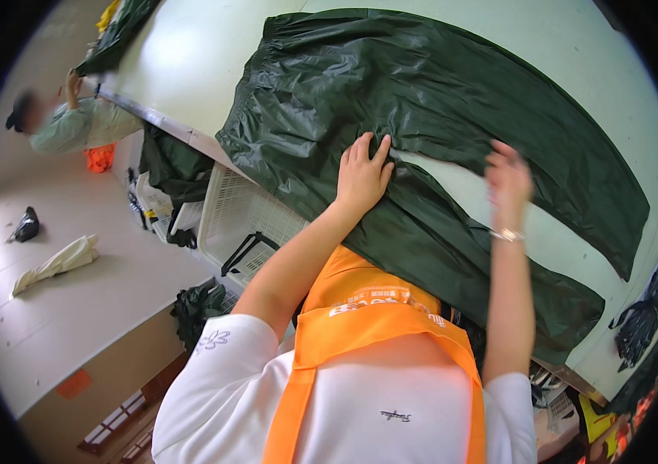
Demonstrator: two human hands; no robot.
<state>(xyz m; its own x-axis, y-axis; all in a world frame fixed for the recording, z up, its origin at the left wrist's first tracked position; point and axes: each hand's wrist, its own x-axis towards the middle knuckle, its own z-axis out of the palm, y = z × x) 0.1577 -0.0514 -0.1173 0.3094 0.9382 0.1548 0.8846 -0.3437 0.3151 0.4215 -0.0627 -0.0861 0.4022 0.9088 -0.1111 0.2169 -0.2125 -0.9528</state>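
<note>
A pair of dark green, shiny waterproof trousers lies spread over a white table, gathered waistband to the left and both legs running to the right. My left hand rests flat near the crotch, fingers spread on the fabric. Over the gap between the legs is my right hand, its fingertips at the inner edge of the far leg. Motion smears those fingers, so whether they grip the cloth cannot be told. The near leg passes close to my orange apron.
White plastic baskets stand below the table's left edge, with dark green cloth beside them. Another person handles a dark green garment at upper left. Black bundles lie at the right edge. A pale cloth roll is at left.
</note>
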